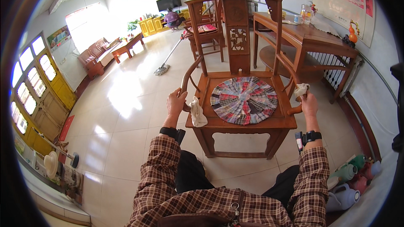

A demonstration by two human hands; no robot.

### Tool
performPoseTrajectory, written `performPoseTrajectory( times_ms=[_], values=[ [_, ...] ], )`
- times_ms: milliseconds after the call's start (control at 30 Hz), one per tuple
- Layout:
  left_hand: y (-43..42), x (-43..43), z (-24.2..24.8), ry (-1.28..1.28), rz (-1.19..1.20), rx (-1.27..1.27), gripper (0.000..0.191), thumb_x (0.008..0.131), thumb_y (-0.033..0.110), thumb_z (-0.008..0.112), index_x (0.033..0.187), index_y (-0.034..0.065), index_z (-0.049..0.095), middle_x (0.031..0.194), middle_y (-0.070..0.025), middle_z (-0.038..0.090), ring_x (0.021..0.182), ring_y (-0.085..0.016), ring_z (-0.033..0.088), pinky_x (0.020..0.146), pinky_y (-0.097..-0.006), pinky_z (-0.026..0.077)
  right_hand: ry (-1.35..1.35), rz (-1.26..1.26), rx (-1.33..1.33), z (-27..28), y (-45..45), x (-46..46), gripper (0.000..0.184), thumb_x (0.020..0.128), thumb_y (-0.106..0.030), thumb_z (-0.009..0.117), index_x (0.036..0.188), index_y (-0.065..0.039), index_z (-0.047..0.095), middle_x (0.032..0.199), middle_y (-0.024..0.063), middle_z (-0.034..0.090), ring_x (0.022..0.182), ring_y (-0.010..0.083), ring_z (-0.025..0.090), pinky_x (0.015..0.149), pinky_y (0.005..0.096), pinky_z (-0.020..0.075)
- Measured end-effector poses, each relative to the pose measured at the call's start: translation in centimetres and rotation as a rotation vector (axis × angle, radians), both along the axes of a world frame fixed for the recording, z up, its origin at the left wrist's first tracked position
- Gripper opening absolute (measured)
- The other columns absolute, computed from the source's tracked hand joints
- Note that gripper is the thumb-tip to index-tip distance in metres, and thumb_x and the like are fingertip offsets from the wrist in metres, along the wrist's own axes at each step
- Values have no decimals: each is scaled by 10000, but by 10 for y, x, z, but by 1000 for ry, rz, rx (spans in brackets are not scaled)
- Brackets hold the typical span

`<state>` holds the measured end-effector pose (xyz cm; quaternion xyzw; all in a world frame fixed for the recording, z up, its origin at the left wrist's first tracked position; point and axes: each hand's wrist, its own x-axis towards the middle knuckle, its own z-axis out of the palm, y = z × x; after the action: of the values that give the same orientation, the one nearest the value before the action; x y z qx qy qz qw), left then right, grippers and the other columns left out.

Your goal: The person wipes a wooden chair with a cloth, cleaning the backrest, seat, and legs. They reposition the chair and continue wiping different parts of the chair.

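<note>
A wooden armchair (285, 123) with a carved back splat (238, 39) stands right in front of me. On its seat lies a round patchwork cushion cover (244, 100) of plaid pieces. My left hand (176, 102) grips the chair's left armrest (187, 78). Just beside that hand, a whitish cloth (198, 113) hangs down over the seat's front left corner. At the opposite armrest (288, 67), my right hand (309, 104) holds another whitish cloth (302, 90) against the wood; the fingers are partly hidden.
Behind the chair are a second wooden chair (205, 30) and a mop (162, 69). To the right stands a wooden table (325, 39) with a round stool (281, 58) partly under it. Several thermos flasks (344, 197) crowd the lower right wall. A person (172, 19) sits far back.
</note>
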<state>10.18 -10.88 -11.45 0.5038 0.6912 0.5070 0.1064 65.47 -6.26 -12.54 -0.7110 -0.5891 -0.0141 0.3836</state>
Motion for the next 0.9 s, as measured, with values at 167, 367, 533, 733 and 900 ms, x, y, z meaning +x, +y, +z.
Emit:
performPoseTrajectory(
  times_ms=[167, 367, 533, 733, 900],
  values=[
    [-1, 1, 1, 22, 15, -20, 493, 866, 338, 656, 1244, 21, 644, 864, -153, 732, 692, -199, 721, 696, -342, 552, 24, 14, 33, -2, 0, -1, 296, 940, -357, 548, 1074, -129, 683, 935, 169, 694, 877, 410, 640, 723, 499, 512],
    [1, -1, -1, 23, 13, 5, 431, 929, 389, 544, 1199, 83, 682, 809, -129, 727, 684, -201, 722, 712, -352, 542, 85, 81, 29, -8, 4, 3, 288, 936, -337, 566, 1103, -129, 674, 914, 162, 698, 856, 390, 655, 713, 483, 514],
    [1, -1, -3, 19, 23, -10, 404, 938, 384, 517, 1175, 109, 692, 772, -110, 722, 689, -208, 718, 727, -366, 533, 69, 96, 19, -8, 7, 8, 295, 946, -306, 570, 1140, -106, 665, 904, 148, 709, 822, 361, 675, 709, 449, 523],
    [-1, 2, -1, 25, 41, 2, 400, 948, 373, 505, 1190, 110, 684, 766, -105, 720, 701, -218, 715, 740, -377, 528, 160, 103, 7, -7, 3, 8, 285, 944, -291, 587, 1140, -102, 668, 871, 146, 710, 803, 334, 689, 710, 439, 531],
    [-1, 1, 0, 47, 41, -6, 404, 949, 368, 504, 1190, 98, 683, 773, -103, 722, 704, -218, 716, 751, -376, 528, 62, 51, 20, -6, 3, 8, 283, 936, -289, 596, 1140, -107, 668, 850, 141, 709, 791, 331, 688, 702, 444, 526]
  ],
)
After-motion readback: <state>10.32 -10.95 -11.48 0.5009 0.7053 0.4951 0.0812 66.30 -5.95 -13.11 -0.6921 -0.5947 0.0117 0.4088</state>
